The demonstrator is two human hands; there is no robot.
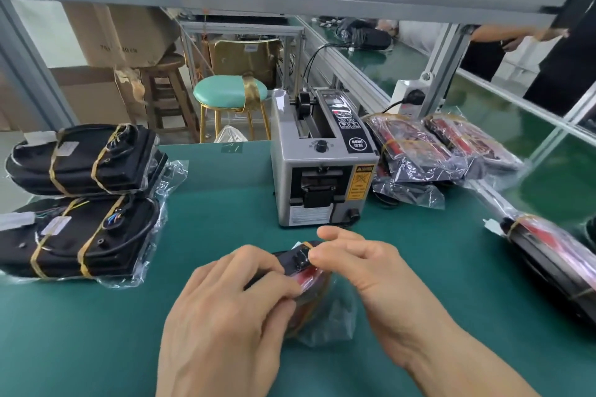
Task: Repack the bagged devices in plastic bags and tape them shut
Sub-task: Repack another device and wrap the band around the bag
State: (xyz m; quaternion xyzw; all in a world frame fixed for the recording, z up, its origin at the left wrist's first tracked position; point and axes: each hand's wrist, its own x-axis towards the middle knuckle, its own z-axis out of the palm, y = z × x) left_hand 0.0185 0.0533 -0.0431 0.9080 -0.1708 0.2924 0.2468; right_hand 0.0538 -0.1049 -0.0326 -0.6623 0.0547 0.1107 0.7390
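**Bagged device held at the centre of the worktop**

Device lies at the near middle of the green worktop, black with a red patch, half inside a clear plastic bag. We judge it rigid and fairly light, while the film around it is thin, slick and easily crumpled, so we would hold the hard body through the bag rather than the loose plastic alone.

At nine o'clock two banded black units sit stacked in open bags, close to the left edge. Our left hand curls its fingers over the near end of the device, grasping it. Our right hand pinches the far end with thumb and forefinger. At twelve o'clock the tape dispenser stands just beyond, within easy reach. Finished packs pile at two o'clock, another at three, near the rail. Open room lies mostly at seven o'clock.
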